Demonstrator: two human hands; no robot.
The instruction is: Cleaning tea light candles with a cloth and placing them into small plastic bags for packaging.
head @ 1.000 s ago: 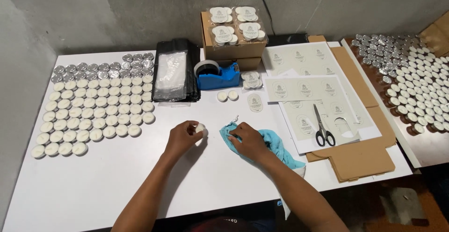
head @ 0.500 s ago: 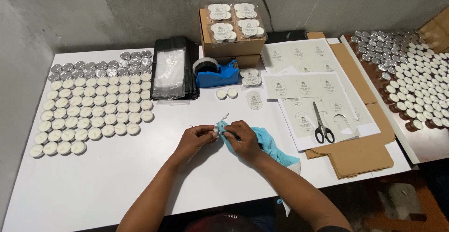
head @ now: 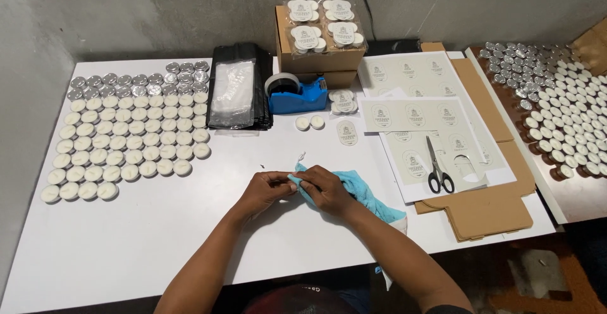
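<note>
Fingers of the left hand [head: 269, 189] pinch a small white tealight candle [head: 291, 179], mostly hidden between the fingertips, while the right hand [head: 327, 187] is clenched on a crumpled light-blue cloth [head: 363, 190] pressed against the candle's right side. The candle sits between the two hands, just in front of the blue plastic tape dispenser [head: 297, 96] and well nearer the person than it. The left hand has the closer grip; the cloth's long axis trails away rightward and toward the table edge.

Far left of the dispenser, rows of white tealights and silver metal cups [head: 129, 127] lie on the white table [head: 126, 244]. Just left of it lies a stack of black-edged clear pouches [head: 239, 94]. Behind it, a brown cardboard box [head: 319, 61] carries clear packs of tealights. Right of it lie sheets of oval labels [head: 414, 115] with black-handled scissors [head: 436, 168] on them; further right, a brown tray [head: 572, 203] holds many more tealights.
</note>
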